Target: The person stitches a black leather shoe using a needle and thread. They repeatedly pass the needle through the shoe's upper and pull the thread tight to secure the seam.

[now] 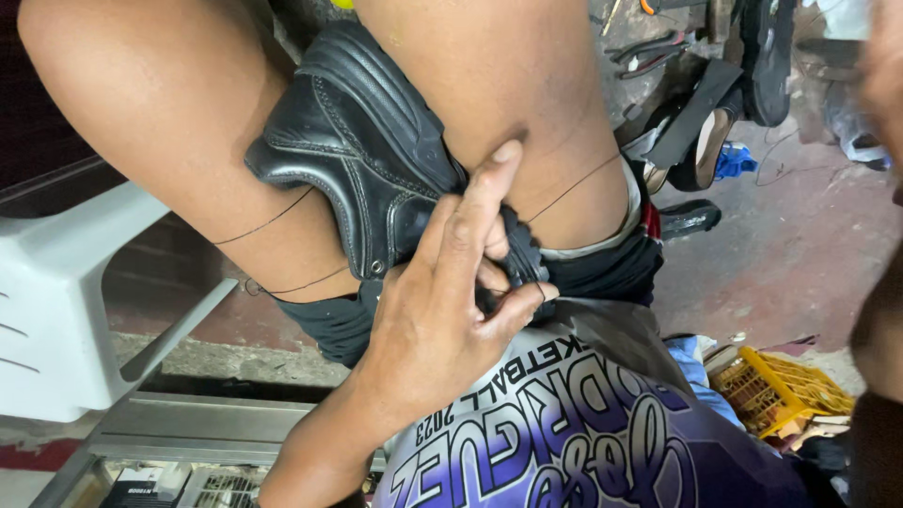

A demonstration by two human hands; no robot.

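A black leather shoe point(362, 141) is clamped between my bare knees, its sole side turned away. My left hand point(451, 301) reaches up from the lower left and pinches the shoe's dark edge near the heel, index finger stretched up against my thigh. Thin dark threads point(268, 223) run from the shoe across both thighs. A blurred patch of skin at the right edge seems to be my right hand point(886, 80); whether it holds anything is not visible. My purple printed shirt point(583, 433) fills the bottom.
A white plastic chair point(66, 292) stands at the left, with a metal frame point(188, 423) below it. On the concrete floor at the upper right lie sandals point(705, 141), pliers point(649, 52) and a blue scrap point(732, 162). A yellow crate point(776, 386) sits at the lower right.
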